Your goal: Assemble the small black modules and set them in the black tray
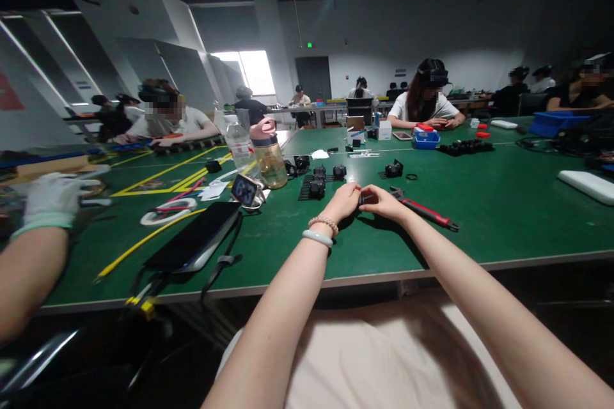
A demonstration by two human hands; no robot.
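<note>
My left hand point(342, 202), with a beaded bracelet and a pale bangle on its wrist, is closed on a small black part point(361, 200) above the green table point(288, 249). My right hand point(381, 202) pinches the same part from the other side. Fingers cover most of it. Red-handled pliers point(426, 212) lie just right of my right hand. Beyond my left hand stand several black parts point(316, 188) in a group. Another black part point(393, 169) and a black ring point(411, 176) lie farther back on the right.
At the left are a phone-like black device point(194, 236), a yellow cable point(144, 246), a bottle point(269, 160) and another person's gloved hand point(50, 201). A blue bin point(426, 139) stands farther back; a white case point(586, 186) lies at right. People sit across the table.
</note>
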